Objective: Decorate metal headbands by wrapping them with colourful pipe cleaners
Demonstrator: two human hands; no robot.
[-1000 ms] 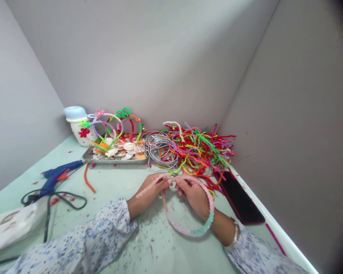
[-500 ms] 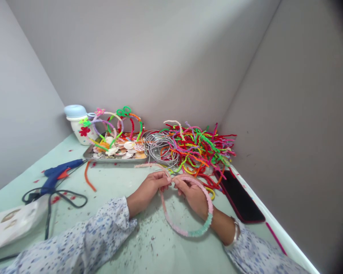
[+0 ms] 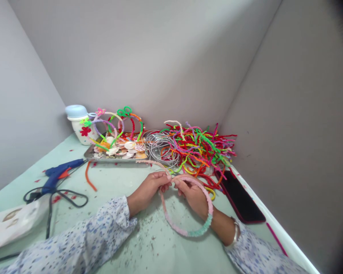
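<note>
A hoop (image 3: 179,230) wrapped in pink, peach and mint pipe cleaner hangs from my hands, its ring circling past my right wrist. My right hand (image 3: 193,193) is closed, pinching the top of the hoop between thumb and fingers. Close beside it, my left hand (image 3: 153,188) pinches a peach pipe cleaner (image 3: 151,163) where it meets the hoop. The loose end of that pipe cleaner sticks out to the upper left, above my left fingers. My fingertips almost touch and hide the exact join.
Behind my hands are a metal tray (image 3: 117,160) of shells, several decorated hoops (image 3: 114,114), coiled wire (image 3: 161,146) and a heap of pipe cleaners (image 3: 205,148). A blue glue gun (image 3: 55,173) with its cord lies left. A phone (image 3: 241,198) lies right. A white jar (image 3: 81,131) stands back left.
The loose end of the peach pipe cleaner has shifted slightly upward and right. Both hands keep nearly the same pinch on the hoop.
</note>
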